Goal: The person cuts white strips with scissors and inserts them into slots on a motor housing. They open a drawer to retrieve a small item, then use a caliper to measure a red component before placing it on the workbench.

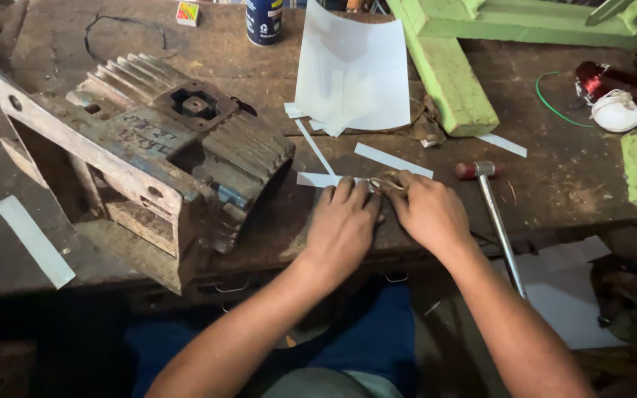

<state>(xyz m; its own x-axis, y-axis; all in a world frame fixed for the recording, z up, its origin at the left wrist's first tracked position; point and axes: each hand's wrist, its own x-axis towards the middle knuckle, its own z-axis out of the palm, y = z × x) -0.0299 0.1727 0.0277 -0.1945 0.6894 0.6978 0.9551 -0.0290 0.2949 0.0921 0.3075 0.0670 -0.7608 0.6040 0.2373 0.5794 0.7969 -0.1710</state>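
My left hand (342, 225) lies flat on the wooden workbench (259, 243), its fingers pressing down a white paper strip (317, 179). My right hand (425, 210) sits beside it, closed on a pair of scissors (386, 183) whose handles show between my fingers at the strip's right end. The two hands touch each other near the bench's front edge. The scissor blades are hidden under my fingers.
A large rusty finned motor housing (149, 158) fills the bench's left. A curled white sheet (352, 70), loose paper strips (392, 159), a hammer (495, 214), a green wooden frame (451, 74), a blue can (264, 21) and red wire coils (602, 81) lie around.
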